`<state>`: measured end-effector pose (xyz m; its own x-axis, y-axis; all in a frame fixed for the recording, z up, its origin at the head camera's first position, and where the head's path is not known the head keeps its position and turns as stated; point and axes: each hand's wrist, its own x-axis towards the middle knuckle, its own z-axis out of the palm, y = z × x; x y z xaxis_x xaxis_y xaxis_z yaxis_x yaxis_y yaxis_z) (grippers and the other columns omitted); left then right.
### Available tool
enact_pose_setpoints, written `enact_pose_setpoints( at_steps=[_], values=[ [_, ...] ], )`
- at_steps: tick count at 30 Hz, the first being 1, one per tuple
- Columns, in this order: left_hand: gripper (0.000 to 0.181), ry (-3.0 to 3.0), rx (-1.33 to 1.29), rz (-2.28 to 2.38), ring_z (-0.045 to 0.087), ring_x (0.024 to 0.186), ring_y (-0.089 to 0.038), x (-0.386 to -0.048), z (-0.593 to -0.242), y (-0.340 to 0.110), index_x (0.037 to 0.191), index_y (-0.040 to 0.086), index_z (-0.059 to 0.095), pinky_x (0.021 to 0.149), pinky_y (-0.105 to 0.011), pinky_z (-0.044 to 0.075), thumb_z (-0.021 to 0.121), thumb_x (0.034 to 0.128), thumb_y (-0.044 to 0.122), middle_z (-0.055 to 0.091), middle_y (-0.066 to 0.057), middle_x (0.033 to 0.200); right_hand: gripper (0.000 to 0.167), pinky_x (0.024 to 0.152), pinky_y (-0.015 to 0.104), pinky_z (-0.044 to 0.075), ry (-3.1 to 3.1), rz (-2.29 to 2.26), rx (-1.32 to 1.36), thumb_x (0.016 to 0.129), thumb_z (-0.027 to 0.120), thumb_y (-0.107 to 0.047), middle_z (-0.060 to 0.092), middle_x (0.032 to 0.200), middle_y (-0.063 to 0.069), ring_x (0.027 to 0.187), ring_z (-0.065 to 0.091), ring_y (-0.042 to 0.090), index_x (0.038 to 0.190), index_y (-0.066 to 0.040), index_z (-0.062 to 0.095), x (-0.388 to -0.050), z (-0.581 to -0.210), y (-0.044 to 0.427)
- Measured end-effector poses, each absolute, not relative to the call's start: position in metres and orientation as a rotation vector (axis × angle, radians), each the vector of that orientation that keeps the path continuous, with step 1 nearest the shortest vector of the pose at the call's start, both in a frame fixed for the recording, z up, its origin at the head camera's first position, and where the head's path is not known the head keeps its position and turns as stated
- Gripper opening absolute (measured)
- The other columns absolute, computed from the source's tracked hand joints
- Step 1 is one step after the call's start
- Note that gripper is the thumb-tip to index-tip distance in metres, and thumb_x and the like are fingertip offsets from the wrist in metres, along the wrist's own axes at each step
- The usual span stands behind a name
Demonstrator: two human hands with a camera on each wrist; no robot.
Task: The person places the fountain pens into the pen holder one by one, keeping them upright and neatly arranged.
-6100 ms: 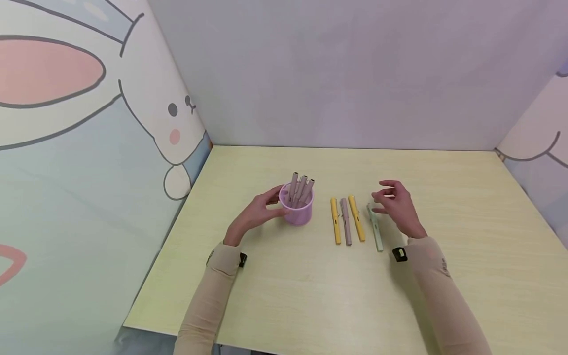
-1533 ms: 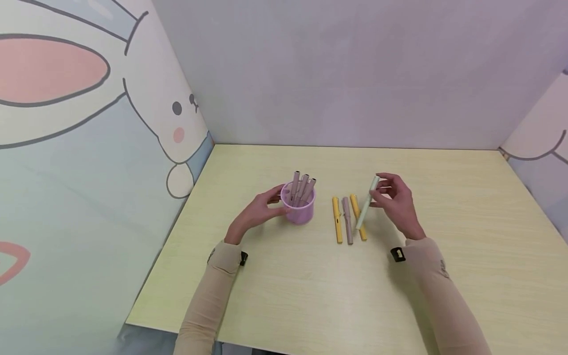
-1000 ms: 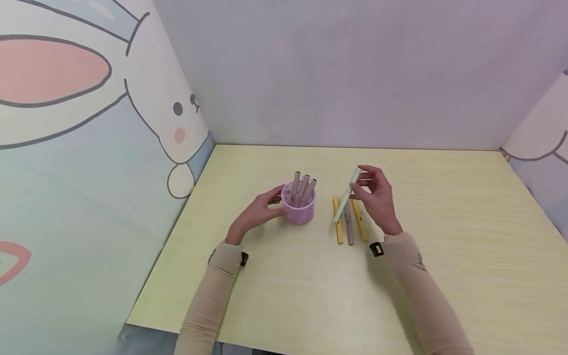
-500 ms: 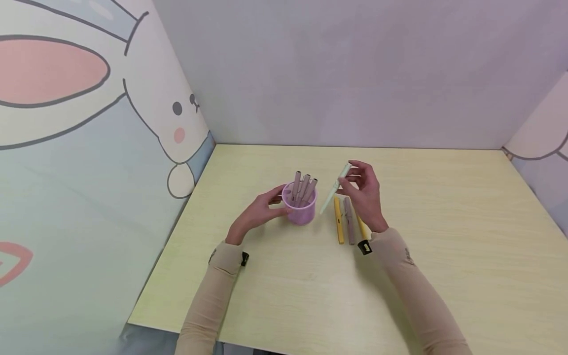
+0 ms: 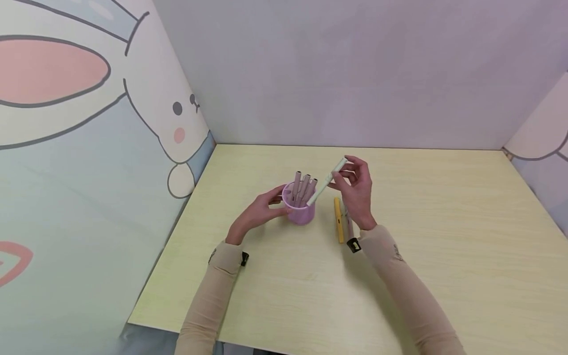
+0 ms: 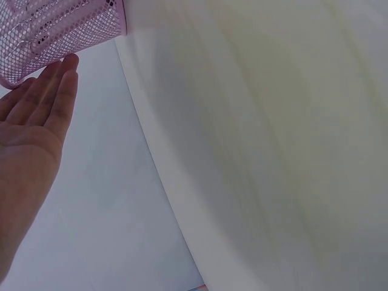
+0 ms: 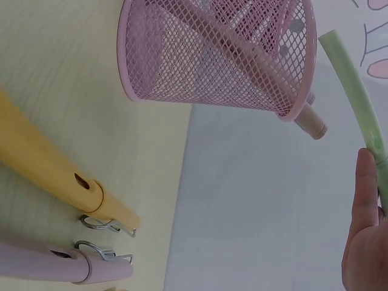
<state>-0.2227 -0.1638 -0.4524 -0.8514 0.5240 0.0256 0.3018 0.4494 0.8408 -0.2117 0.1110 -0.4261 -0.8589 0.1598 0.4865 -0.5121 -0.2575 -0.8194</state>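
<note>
My right hand pinches a pale green pen between thumb and fingers. The pen slants, its lower end over the near right rim of a lilac mesh pen holder. Several mauve pens lean inside the holder. My left hand holds the holder's left side, thumb in front and fingers behind; in the left wrist view those fingers look fairly straight against the mesh. Below my right hand lie a yellow pen and a mauve pen, the latter partly covered.
The pale wooden table carries the holder and the loose pens. A plain grey-lilac wall rises at its far edge. A wall with a cartoon rabbit stands on the left.
My right hand has picked the green pen up from the table and carried it left to the holder's rim. A second yellow pen is now hidden behind the right hand. The left hand stays put.
</note>
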Motion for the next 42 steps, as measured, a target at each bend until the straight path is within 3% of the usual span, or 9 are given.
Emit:
enact_pose_setpoints(
  at_steps=[5, 8, 18, 29, 42],
  values=[
    [0.074, 2.458, 0.707, 1.353, 0.053, 0.135, -0.032, -0.223, -0.453, -0.164, 0.161, 0.011, 0.037, 0.114, -0.044, 0.042, 0.072, 0.0984, 0.031, 0.049, -0.011, 0.155, 0.045, 0.074, 0.032, 0.063, -1.631, 2.112, 0.429, 0.095, 0.06, 0.015, 0.054, 0.109, 0.01, 0.093, 0.06, 0.017, 0.137, 0.014, 0.042, -0.213, -0.427, 0.107],
    [0.075, 2.454, 0.701, 1.353, 0.052, 0.136, -0.032, -0.223, -0.453, -0.164, 0.161, 0.01, 0.037, 0.114, -0.045, 0.042, 0.072, 0.0981, 0.031, 0.048, -0.012, 0.156, 0.044, 0.075, 0.031, 0.063, -1.679, 2.106, 0.436, 0.095, 0.058, 0.018, 0.054, 0.11, 0.011, 0.095, 0.06, 0.018, 0.137, 0.012, 0.044, -0.212, -0.429, 0.106],
    [0.076, 2.456, 0.689, 1.346, 0.052, 0.135, -0.032, -0.223, -0.452, -0.164, 0.162, 0.011, 0.036, 0.114, -0.045, 0.042, 0.072, 0.0975, 0.031, 0.048, -0.012, 0.156, 0.04, 0.075, 0.029, 0.062, -1.84, 2.054, 0.496, 0.098, 0.058, 0.015, 0.049, 0.111, 0.031, 0.096, 0.059, 0.02, 0.137, 0.014, 0.049, -0.209, -0.435, 0.11],
    [0.076, 2.448, 0.69, 1.344, 0.051, 0.137, -0.033, -0.223, -0.451, -0.163, 0.162, 0.01, 0.035, 0.115, -0.045, 0.041, 0.071, 0.0984, 0.033, 0.047, -0.013, 0.157, 0.039, 0.074, 0.03, 0.062, -1.879, 2.009, 0.405, 0.099, 0.062, 0.008, 0.053, 0.108, 0.022, 0.095, 0.059, 0.024, 0.135, 0.011, 0.051, -0.207, -0.441, 0.132],
    [0.077, 2.463, 0.684, 1.338, 0.053, 0.135, -0.032, -0.224, -0.451, -0.162, 0.162, 0.013, 0.036, 0.113, -0.046, 0.043, 0.071, 0.0979, 0.036, 0.048, -0.012, 0.156, 0.042, 0.077, 0.031, 0.062, -2.089, 2.002, 0.163, 0.101, 0.061, 0.003, 0.052, 0.108, 0.014, 0.092, 0.057, 0.015, 0.139, 0.011, 0.046, -0.203, -0.45, 0.184]
  ],
)
